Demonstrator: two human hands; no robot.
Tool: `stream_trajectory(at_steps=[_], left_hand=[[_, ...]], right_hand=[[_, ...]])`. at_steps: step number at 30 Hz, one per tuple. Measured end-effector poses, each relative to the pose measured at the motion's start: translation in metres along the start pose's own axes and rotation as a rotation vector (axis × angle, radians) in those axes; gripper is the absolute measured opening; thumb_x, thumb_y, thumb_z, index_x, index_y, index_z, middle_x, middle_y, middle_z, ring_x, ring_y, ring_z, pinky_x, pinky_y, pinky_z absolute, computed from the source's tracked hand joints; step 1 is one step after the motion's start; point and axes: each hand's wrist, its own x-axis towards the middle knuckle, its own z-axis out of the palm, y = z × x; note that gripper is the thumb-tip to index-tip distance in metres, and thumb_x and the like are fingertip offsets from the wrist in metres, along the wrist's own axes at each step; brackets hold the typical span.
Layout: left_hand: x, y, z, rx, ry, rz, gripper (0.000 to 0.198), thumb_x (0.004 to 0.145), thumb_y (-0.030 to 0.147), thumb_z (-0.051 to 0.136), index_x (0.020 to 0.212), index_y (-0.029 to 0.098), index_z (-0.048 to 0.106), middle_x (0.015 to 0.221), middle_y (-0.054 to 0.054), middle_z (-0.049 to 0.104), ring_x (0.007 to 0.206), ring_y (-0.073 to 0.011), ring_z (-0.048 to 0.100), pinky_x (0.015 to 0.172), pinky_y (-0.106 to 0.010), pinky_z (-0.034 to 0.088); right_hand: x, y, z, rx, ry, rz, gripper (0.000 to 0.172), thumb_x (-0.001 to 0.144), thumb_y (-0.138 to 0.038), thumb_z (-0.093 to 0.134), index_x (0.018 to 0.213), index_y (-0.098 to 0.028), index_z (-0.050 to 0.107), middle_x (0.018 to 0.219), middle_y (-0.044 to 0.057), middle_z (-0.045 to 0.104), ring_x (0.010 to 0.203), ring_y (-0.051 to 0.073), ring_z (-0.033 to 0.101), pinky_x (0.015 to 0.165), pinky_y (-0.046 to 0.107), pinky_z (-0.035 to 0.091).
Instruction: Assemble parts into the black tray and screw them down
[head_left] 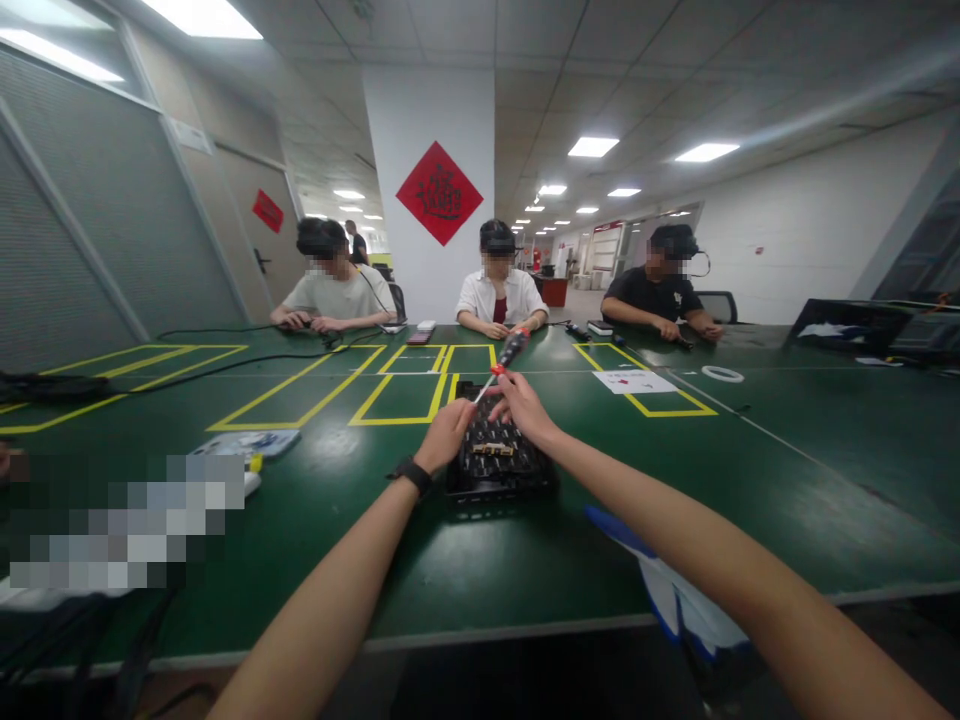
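Note:
A screwdriver (515, 347) with a dark and red handle slants up and away above an open black case (502, 490). My right hand (525, 408) grips it near the red collar with thumb and forefinger, the other fingers loosely bent. My left hand (448, 432) is closed at the lower end of the pale shaft. Whatever its fingertips pinch there is hidden. Inside the case sit rows of small pieces, too small to name, and a yellowish bar-shaped piece (493, 450) lies across them.
Blue-and-white gloves (694, 595) hang over the near table edge. A flat grey-white item (247, 443) and a pixelated object lie left. A paper sheet (634, 381) and white ring (722, 374) lie right. Cables cross the green table (540, 590). Three people sit opposite.

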Motion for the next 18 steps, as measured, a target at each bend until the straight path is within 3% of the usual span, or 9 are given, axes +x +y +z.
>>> stream_trajectory(at_steps=[4,6,8,9,12,14,18], left_hand=[[-0.003,0.019,-0.002,-0.104,-0.147,0.071,0.046,0.092,0.041,0.021,0.073,0.016,0.055,0.077,-0.003,0.057,0.074,-0.0138,0.05,0.076,-0.026,0.04],[-0.004,0.014,-0.003,-0.081,-0.132,0.058,0.047,0.092,0.039,0.021,0.074,0.017,0.058,0.085,-0.005,0.059,0.084,-0.0153,0.051,0.084,-0.028,0.039],[-0.006,0.0,-0.002,-0.027,-0.064,0.03,0.04,0.091,0.038,0.026,0.085,0.018,0.06,0.102,-0.006,0.059,0.101,-0.0174,0.048,0.094,-0.032,0.035],[-0.006,-0.009,0.0,-0.002,-0.037,0.012,0.034,0.09,0.037,0.031,0.093,0.02,0.06,0.113,-0.005,0.056,0.109,-0.0183,0.045,0.099,-0.034,0.032],[-0.006,-0.035,0.011,0.022,-0.081,-0.102,0.03,0.083,0.03,0.043,0.109,0.023,0.057,0.131,-0.003,0.044,0.123,-0.0204,0.034,0.105,-0.04,0.026],[-0.006,-0.045,0.019,-0.038,-0.154,-0.171,0.036,0.08,0.022,0.042,0.113,0.023,0.055,0.132,-0.003,0.043,0.127,-0.0203,0.031,0.106,-0.04,0.026],[-0.004,-0.049,0.028,-0.133,-0.192,-0.161,0.045,0.071,0.012,0.039,0.112,0.018,0.056,0.131,-0.005,0.044,0.132,-0.0189,0.025,0.11,-0.036,0.022]], right_hand=[[0.009,-0.007,0.006,0.199,0.194,0.066,0.035,0.084,-0.05,0.034,0.072,-0.019,0.044,0.046,-0.005,0.046,0.032,0.006,0.035,0.036,0.018,0.026],[0.01,-0.007,-0.01,0.109,0.232,0.131,0.034,0.085,-0.047,0.031,0.069,-0.02,0.042,0.038,-0.008,0.033,0.03,0.006,0.026,0.035,0.019,0.023],[0.007,0.0,-0.035,-0.177,0.206,0.23,0.038,0.086,-0.047,0.027,0.07,-0.019,0.046,0.037,-0.007,0.032,0.032,0.008,0.03,0.037,0.02,0.027],[0.003,0.007,-0.048,-0.398,0.179,0.29,0.041,0.086,-0.048,0.026,0.069,-0.018,0.049,0.038,-0.006,0.036,0.034,0.008,0.035,0.04,0.02,0.031],[-0.011,0.031,-0.079,-0.596,0.173,0.388,0.036,0.079,-0.044,0.046,0.061,-0.014,0.055,0.047,0.004,0.052,0.049,0.014,0.053,0.051,0.023,0.039],[-0.019,0.046,-0.09,-0.714,0.187,0.428,0.029,0.072,-0.04,0.056,0.064,-0.012,0.059,0.065,0.012,0.062,0.07,0.022,0.062,0.062,0.028,0.042],[-0.025,0.061,-0.09,-0.88,0.2,0.459,0.029,0.073,-0.038,0.055,0.083,-0.011,0.062,0.094,0.02,0.064,0.095,0.031,0.06,0.076,0.036,0.043]])
